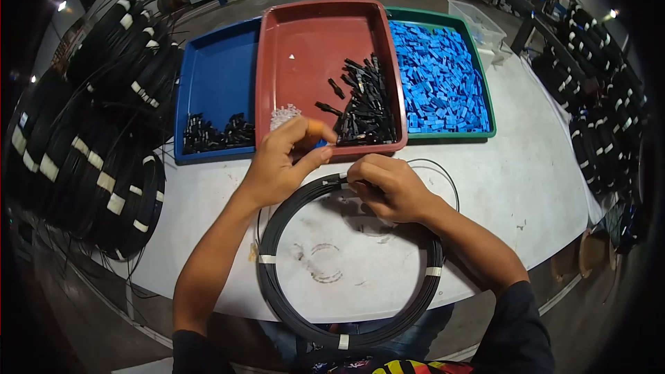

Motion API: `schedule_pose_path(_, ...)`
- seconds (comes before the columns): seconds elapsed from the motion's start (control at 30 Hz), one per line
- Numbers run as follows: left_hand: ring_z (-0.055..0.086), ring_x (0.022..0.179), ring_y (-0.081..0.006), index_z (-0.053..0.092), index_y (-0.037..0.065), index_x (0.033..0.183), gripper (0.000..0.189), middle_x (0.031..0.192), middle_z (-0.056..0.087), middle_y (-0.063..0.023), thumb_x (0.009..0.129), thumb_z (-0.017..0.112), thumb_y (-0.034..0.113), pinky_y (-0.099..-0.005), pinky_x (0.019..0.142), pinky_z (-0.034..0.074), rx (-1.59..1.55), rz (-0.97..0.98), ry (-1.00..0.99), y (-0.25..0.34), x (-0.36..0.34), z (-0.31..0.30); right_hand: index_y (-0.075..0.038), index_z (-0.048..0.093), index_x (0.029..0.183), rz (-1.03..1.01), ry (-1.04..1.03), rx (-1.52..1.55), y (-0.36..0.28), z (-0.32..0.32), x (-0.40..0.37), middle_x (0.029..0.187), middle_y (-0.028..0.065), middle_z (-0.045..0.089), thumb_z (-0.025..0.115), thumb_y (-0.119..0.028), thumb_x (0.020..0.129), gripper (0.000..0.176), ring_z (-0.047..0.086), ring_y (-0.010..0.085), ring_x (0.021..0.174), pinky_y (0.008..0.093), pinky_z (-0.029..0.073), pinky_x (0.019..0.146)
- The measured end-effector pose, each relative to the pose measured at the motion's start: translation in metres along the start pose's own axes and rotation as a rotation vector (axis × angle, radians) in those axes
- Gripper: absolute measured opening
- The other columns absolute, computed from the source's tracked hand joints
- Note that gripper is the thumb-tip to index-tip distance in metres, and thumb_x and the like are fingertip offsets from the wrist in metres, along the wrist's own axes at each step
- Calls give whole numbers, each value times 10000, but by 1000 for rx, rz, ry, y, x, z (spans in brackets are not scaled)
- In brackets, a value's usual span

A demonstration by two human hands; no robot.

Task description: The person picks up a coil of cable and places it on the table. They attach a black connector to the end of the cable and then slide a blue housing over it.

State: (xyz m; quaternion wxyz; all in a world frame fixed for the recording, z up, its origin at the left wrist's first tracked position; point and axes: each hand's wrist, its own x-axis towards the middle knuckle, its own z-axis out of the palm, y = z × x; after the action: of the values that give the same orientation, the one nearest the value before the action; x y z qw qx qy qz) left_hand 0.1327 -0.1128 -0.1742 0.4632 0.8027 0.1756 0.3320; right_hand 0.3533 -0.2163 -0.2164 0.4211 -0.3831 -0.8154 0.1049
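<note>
A coil of black cable (271, 284) with white tape bands lies at the table's front edge, partly over my lap. My left hand (294, 152) is above the coil's top, by the red tray's front rim, its fingers curled round something orange and blue that I cannot make out fully. To its right, my right hand (389, 187) is closed at the top of the coil, fingers pressed together; what they pinch is hidden. A thin loose cable end (454, 183) arcs out to the right of this hand.
Behind the coil stand a blue tray (218, 62) with black connectors, a red tray (305, 41) with black connectors and small clear pieces, and a green tray (490, 107) full of blue parts. More cable coils (90, 159) hang left and right (589, 111) of the white table (526, 187).
</note>
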Motion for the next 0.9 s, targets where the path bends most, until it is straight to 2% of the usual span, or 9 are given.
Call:
schedule_pose_path(0.13, 633, 941, -88, 616, 18, 1080, 187, 1081, 649, -59, 930, 726, 2, -250, 843, 530, -362, -131, -35, -32, -20, -6, -56, 654, 1047, -54, -4, -80, -3, 0, -1, 949, 106, 660, 713, 8, 777, 283, 668, 326, 848, 403, 551, 722)
schedule_pose_path(0.2, 641, 930, -84, 621, 28, 1086, 210, 1076, 675, -69, 918, 748, 20, -255, 850, 546, -388, -107, 2, -35, -22, -4, -47, 664, 1071, -48, -25, -92, -7, -4, 1, 986, 111, 675, 735, 23, 771, 316, 684, 320, 867, 387, 561, 724)
schedule_pose_path(0.27, 652, 936, -86, 631, 26, 1105, 245, 1035, 700, -64, 902, 768, 21, -254, 860, 549, -353, -213, -92, -28, -25, -2, -32, 668, 1024, -51, 51, -128, -10, -3, 0, 974, 118, 696, 760, 82, 782, 283, 715, 281, 847, 359, 577, 696)
schedule_pose_path(0.3, 666, 919, -85, 651, 14, 1119, 278, 986, 718, -50, 881, 794, 26, -245, 830, 556, -368, -158, -39, -26, -27, 5, -32, 668, 1025, -42, 67, -131, -9, -2, 0, 984, 124, 699, 764, 93, 774, 296, 721, 277, 844, 353, 585, 690)
schedule_pose_path(0.4, 663, 900, -97, 653, -13, 1107, 292, 1012, 700, -60, 859, 807, -8, -242, 802, 549, -420, -191, -80, -25, -33, 9, -32, 669, 1022, -84, 57, -140, -6, -2, 1, 977, 127, 695, 769, 84, 765, 299, 717, 282, 823, 358, 576, 669)
schedule_pose_path(0.47, 666, 863, -83, 673, -34, 1078, 258, 1007, 703, -55, 860, 809, -5, -232, 757, 551, -396, -192, -50, -23, -34, 16, -35, 681, 1035, -61, 38, -138, -7, -3, 0, 985, 120, 684, 760, 72, 741, 323, 703, 289, 831, 367, 568, 683)
schedule_pose_path(0.57, 701, 721, -78, 715, -21, 1038, 181, 857, 744, -56, 879, 792, 22, -224, 673, 562, -215, -101, 25, -23, -34, 25, -43, 695, 1053, -49, 4, -130, -4, -3, -2, 997, 111, 673, 751, 49, 710, 360, 690, 295, 836, 376, 561, 695)
schedule_pose_path(0.8, 702, 700, -76, 720, -16, 1019, 175, 812, 740, -55, 866, 797, 20, -219, 652, 556, -128, -87, 24, -28, -36, 25, -78, 699, 1096, -53, -62, -166, -8, -5, 1, 1003, 95, 675, 756, -16, 711, 394, 694, 284, 810, 377, 558, 655)
schedule_pose_path(0.9, 694, 795, -106, 682, -63, 1040, 201, 891, 719, -84, 867, 781, -36, -232, 730, 573, -91, -165, 17, -26, -37, 22, -96, 698, 1117, -30, -59, -167, -7, -4, -1, 983, 77, 663, 765, -22, 681, 447, 683, 273, 781, 377, 551, 627)
